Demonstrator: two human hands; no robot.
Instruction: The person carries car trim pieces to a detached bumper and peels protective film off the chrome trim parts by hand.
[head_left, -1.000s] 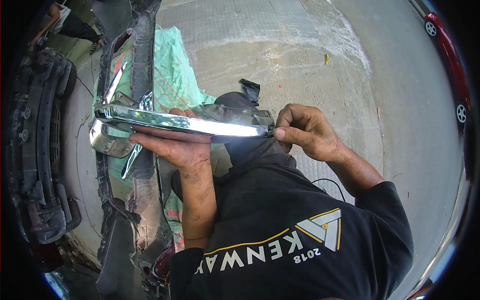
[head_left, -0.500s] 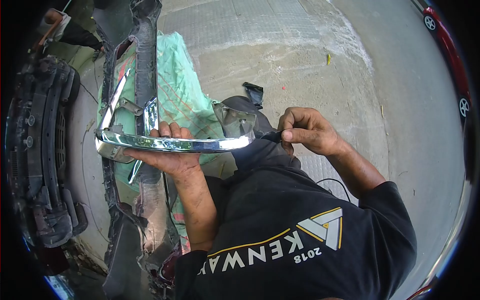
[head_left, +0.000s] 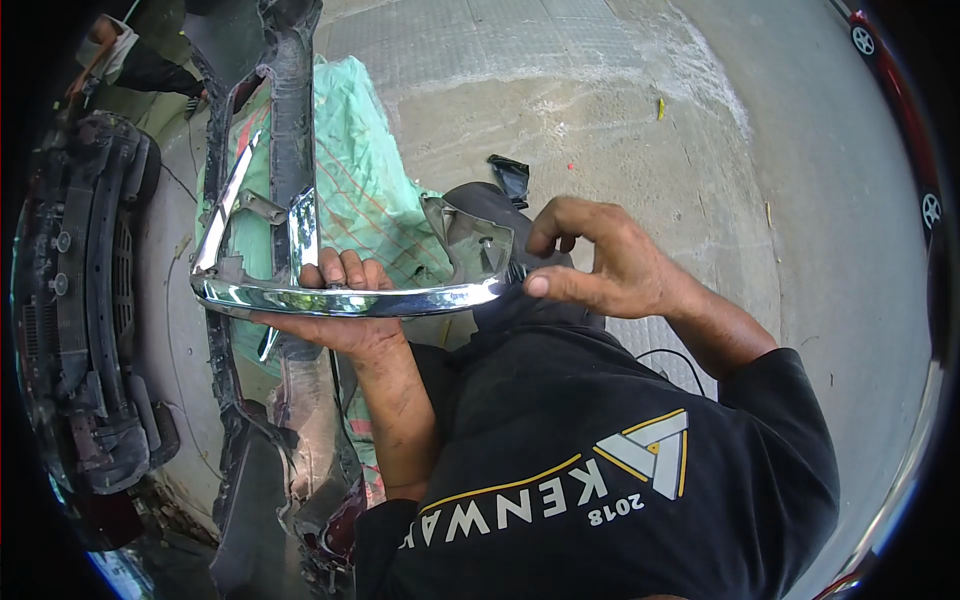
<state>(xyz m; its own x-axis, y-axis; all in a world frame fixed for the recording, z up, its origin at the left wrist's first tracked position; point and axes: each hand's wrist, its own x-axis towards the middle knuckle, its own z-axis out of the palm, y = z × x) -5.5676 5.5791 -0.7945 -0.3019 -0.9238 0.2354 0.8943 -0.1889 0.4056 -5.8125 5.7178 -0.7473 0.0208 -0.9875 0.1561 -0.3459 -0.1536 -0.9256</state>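
Note:
A chrome trim piece, like a car grille surround with several bright arms, lies across my lap side. My left hand wraps round its long front bar, fingertips over the top and palm beneath. A grey bracket with a metal screw or stud stands at the bar's right end. My right hand is beside that end, thumb and fingers apart. The thumb tip is close to a small dark bit at the tip of the bar; whether they touch I cannot tell.
A worn dark car bumper runs down the left, over a green woven sheet. Farther left is a black car front part. A person is at upper left. A black plastic scrap lies on the concrete.
My right hand has moved slightly left to the trim's end, and its pinch on something dark has opened. My left hand keeps its hold, with the trim nearly unmoved.

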